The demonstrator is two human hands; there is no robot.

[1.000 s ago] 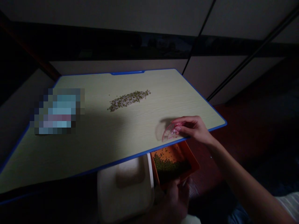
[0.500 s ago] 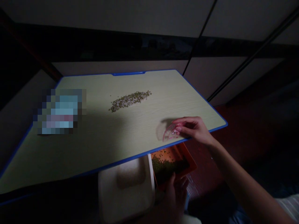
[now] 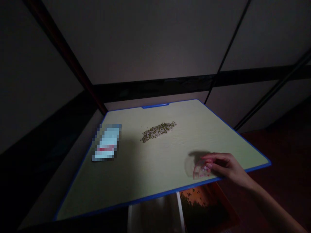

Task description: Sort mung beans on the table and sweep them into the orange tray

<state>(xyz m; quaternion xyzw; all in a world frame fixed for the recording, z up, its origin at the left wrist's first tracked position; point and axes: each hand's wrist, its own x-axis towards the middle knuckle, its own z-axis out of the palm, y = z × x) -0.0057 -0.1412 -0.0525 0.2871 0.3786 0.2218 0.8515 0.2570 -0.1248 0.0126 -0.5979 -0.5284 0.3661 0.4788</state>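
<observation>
My right hand [image 3: 224,166] is at the near right edge of the table, thumb and fingers pinched on a clear plastic piece [image 3: 201,170]. The piece has a curved pink rim and pink spots; its exact kind is hard to make out. It stands on or just above the tabletop, casting a shadow to its left. Farther in, a long, thin heap of small green beans mixed with pale grains [image 3: 157,131] lies on the table [image 3: 170,168]. My left hand is out of view.
Below the near edge sit a white container [image 3: 180,210] and an orange bin [image 3: 222,197] holding dark green beans. A blurred flat, pale item with a red band [image 3: 107,142] lies at the table's left. A panelled cabinet [image 3: 157,42] stands behind the table's far edge.
The view has tilted up and turned left, so the table appears lower and farther right. My left hand, earlier beside the orange bin, has left the view. My right hand keeps its pinch.
</observation>
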